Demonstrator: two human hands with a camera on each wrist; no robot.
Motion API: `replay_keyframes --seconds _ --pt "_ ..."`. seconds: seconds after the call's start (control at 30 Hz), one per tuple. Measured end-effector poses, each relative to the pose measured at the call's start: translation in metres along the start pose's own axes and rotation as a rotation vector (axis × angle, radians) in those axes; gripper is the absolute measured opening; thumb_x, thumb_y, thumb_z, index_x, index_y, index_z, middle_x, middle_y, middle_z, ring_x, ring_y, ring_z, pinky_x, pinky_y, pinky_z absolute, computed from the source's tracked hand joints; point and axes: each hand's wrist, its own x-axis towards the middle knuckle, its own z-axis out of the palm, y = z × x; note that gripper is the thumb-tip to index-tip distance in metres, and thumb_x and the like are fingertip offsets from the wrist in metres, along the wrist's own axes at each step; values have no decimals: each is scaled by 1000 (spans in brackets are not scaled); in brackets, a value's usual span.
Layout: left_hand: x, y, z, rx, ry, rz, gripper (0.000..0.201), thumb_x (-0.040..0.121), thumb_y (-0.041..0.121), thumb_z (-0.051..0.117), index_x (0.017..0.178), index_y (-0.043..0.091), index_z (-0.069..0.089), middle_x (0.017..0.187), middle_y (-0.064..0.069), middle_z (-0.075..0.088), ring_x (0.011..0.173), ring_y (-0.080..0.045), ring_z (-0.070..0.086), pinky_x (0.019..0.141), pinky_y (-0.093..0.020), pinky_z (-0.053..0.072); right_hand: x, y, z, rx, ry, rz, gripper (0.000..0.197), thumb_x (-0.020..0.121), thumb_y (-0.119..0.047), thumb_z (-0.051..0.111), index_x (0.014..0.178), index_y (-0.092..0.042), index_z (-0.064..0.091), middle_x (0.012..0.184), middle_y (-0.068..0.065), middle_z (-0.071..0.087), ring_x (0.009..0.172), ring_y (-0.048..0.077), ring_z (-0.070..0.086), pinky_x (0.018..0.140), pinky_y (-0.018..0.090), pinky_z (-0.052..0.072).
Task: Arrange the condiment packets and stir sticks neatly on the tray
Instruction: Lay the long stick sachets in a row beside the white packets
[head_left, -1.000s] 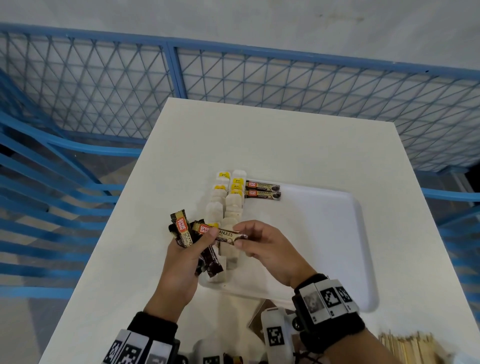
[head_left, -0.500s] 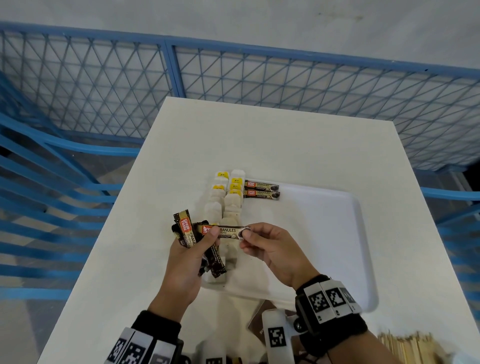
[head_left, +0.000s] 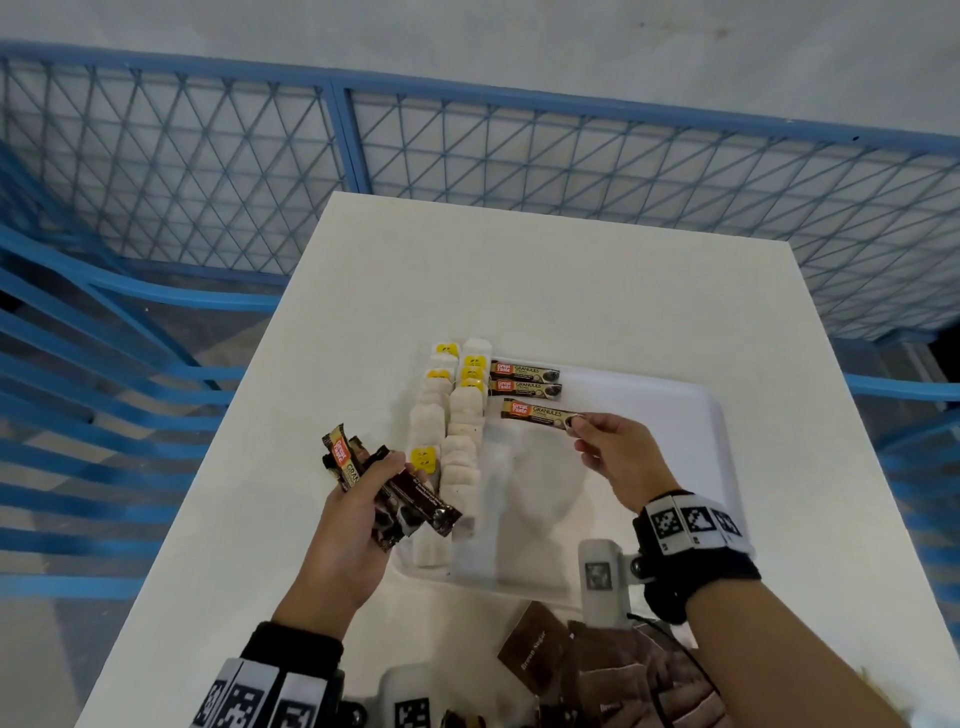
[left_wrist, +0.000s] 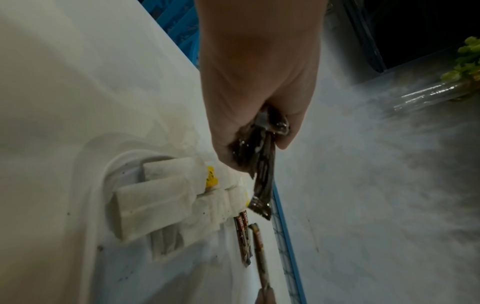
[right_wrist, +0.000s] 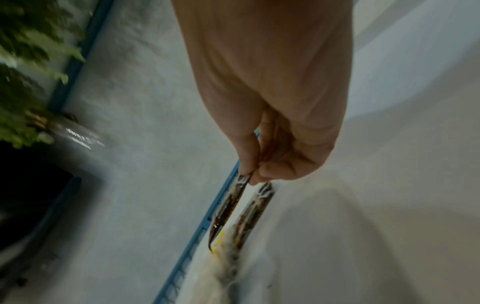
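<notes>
The right hand (head_left: 613, 452) pinches one end of a Great Taste coffee granules stick (head_left: 540, 409) between thumb and fingertip. The stick's long axis runs sideways away from the pinch toward the tea bags (head_left: 457, 431), parallel to the two sticks already laid (head_left: 524, 378) just beyond it on the white tray (head_left: 675, 415). Its slot likely lies directly under it. The left hand (head_left: 353, 525), farther from that row, grips a bundle of spare coffee sticks (head_left: 389, 493).

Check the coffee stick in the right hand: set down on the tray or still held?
Held. The right hand pinches one end of the coffee stick over the tray; whether it touches the tray, cannot tell.
</notes>
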Motion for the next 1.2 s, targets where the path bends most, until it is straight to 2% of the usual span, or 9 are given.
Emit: replay_keyframes --seconds 0.23,0.37,0.43,0.53,0.7,0.83,1.0,1.1,1.2 --pt "-3 0 3 3 30 -9 11 90 7 56 81 10 61 66 -4 72 62 -13 71 50 -23 54 39 3 12 -219 124 -56 10 81 -9 70 78 -11 61 72 6 65 58 12 53 54 20 43" --pt "-2 0 -1 16 31 -5 7 89 13 57 84 12 61 69 -3 73 66 -13 72 54 -23 55 50 7 21 -353 213 -101 15 78 -15 73 67 -14 63 66 7 65 55 14 53 63 28 49" --pt "0 -1 -2 18 27 1 8 90 14 56 83 12 60 67 -1 72 66 -12 71 56 -22 55 52 8 25 -438 250 -125 12 78 -19 73 72 -11 66 62 4 61 57 17 52 70 32 50" --pt "0 -2 -3 22 19 2 8 90 15 57 85 11 62 70 -2 73 66 -12 71 56 -22 55 54 9 30 -476 274 -133 15 78 -21 73 80 -7 67 73 7 62 70 22 54 77 36 51" --pt "1 -4 -3 14 5 -3 11 88 16 58 91 7 65 81 -6 75 71 -16 72 55 -21 55 53 6 32 -551 294 -135 22 81 -22 71 92 -3 69 94 12 70 90 25 62 80 30 47" --pt "1 -5 -1 18 9 12 10 89 15 58 88 8 64 75 -3 74 67 -13 72 53 -20 54 53 6 33 -568 312 -143 24 81 -22 71 93 -2 67 102 11 69 100 26 61 81 27 43" --pt "2 -7 -2 36 14 17 14 87 18 61 97 8 64 83 -4 74 70 -13 72 53 -20 55 46 7 33 -556 320 -163 26 83 -23 68 95 -1 62 99 10 65 97 24 58 74 25 38" --pt "3 -8 -3 42 27 23 10 87 18 61 92 10 64 76 -2 72 64 -12 69 51 -20 53 34 7 33 -529 295 -196 27 85 -25 65 99 -2 60 91 6 60 86 19 54 72 22 35" --pt "3 -10 -4 45 43 37 7 86 18 62 85 11 62 66 -1 65 54 -10 61 49 -20 51 14 6 41 -527 201 -240 19 88 -28 61 91 -9 61 83 -2 59 78 13 51 69 19 36"
